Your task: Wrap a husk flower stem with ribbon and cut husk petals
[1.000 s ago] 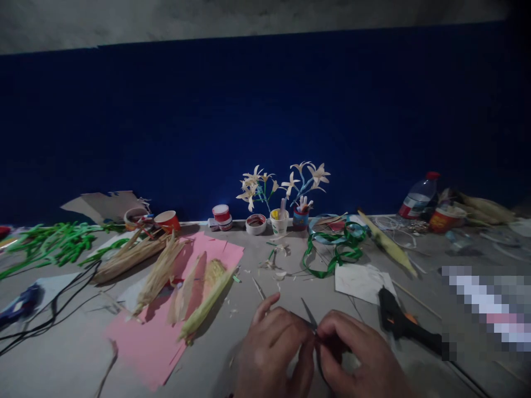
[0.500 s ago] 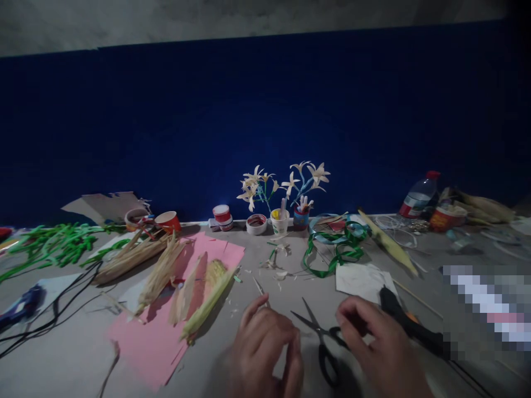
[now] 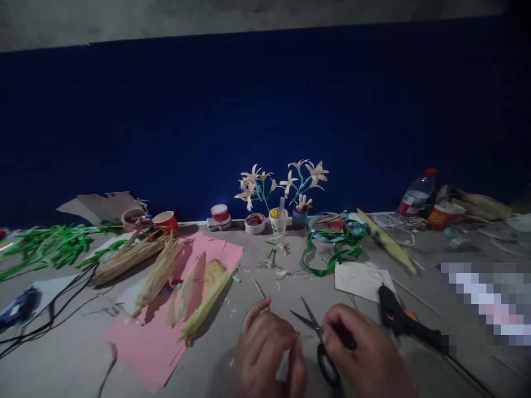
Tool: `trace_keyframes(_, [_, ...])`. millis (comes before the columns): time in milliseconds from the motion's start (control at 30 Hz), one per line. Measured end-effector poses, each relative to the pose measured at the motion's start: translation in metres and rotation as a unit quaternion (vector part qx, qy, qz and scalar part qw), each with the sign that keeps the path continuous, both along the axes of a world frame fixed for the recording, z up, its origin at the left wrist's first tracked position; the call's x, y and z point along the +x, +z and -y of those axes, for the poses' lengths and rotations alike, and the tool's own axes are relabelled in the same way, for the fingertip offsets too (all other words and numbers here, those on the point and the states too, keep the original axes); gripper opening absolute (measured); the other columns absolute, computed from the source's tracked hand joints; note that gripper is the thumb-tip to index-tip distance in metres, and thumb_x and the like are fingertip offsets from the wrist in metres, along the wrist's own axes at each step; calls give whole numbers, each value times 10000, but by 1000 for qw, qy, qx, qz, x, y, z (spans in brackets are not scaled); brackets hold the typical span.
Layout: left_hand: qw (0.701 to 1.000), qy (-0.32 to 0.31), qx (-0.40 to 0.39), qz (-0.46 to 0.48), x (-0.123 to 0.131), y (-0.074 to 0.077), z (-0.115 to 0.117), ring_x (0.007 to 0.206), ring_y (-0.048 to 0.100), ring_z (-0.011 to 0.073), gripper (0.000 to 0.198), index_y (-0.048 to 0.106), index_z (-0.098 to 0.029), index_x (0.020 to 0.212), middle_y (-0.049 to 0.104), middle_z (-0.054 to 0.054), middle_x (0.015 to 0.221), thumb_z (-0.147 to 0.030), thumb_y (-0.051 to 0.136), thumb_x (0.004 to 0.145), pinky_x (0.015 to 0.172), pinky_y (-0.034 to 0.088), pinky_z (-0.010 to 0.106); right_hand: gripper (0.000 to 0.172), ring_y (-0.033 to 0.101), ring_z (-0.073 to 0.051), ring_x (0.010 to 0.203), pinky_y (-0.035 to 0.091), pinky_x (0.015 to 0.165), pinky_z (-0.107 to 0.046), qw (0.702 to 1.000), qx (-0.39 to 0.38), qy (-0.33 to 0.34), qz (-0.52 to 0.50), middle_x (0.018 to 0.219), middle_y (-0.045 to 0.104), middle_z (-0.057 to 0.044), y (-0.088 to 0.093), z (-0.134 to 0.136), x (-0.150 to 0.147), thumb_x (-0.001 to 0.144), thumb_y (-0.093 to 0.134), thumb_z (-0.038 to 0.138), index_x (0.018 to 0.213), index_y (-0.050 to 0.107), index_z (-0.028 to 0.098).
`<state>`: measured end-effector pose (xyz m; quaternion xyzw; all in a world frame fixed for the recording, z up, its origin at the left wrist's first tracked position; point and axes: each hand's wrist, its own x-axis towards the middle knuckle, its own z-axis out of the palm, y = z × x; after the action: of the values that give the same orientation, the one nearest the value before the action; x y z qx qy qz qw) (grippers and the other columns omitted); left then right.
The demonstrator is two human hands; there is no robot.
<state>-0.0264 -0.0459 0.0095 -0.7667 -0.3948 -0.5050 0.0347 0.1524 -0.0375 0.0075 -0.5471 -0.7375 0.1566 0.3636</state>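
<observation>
My left hand [image 3: 267, 348] hovers low at the table's near edge, fingers curled and pinched together on something too small to name. Just to its right, black-handled scissors [image 3: 317, 331] lie with blades open, pointing away from me. My right hand [image 3: 365, 356] is curled over their upper handle, and the lower loop shows between my hands. A black glue gun [image 3: 409, 326] lies right of that hand.
A pink sheet [image 3: 166, 342] with corn husks [image 3: 157, 273] and a corn cob [image 3: 207, 301] lies to the left. Green ribbon [image 3: 332, 251], white paper [image 3: 360, 279], small cups and husk flowers [image 3: 282, 185] sit farther back. Black cables [image 3: 50, 318] run at left, and a bottle [image 3: 415, 193] stands far right.
My hands came apart and the scissors dropped onto the table with blades open. My right hand swung right toward the glue gun, then returned onto the scissors' handle. My left hand barely moved.
</observation>
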Motion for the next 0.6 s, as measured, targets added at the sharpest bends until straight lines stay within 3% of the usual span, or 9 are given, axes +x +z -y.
trace_keyframes(100, [1000,4,-14,18,-2,3,0,620,617,128,255,519,-214,812,640,-28,689,30,539,741,952,456,446,143,574,-152,559,447,527,-235,999,-16,-34,-32,618,571,31,1,3,4,855,476,266,723,524,248])
trace_keyframes(267, [1000,-12,-11,-16,1,2,-3,615,617,126,265,527,-217,818,649,-33,676,34,557,736,937,460,437,105,603,-138,578,466,546,-215,994,-26,70,-84,666,606,31,12,9,-15,797,460,190,795,552,242])
trace_keyframes(433, [1000,-2,10,-25,3,-2,-3,602,612,117,278,534,-214,813,654,-37,657,48,571,728,941,467,432,178,552,-120,551,409,526,-216,993,1,103,-54,629,533,54,9,3,-16,872,420,193,731,517,241])
trace_keyframes(600, [1000,5,-2,-9,-5,0,-1,625,618,122,293,539,-211,832,664,-26,686,65,552,733,942,461,432,202,545,-154,567,409,559,-254,995,-25,-20,-96,627,562,33,-3,-2,5,889,482,315,716,553,239])
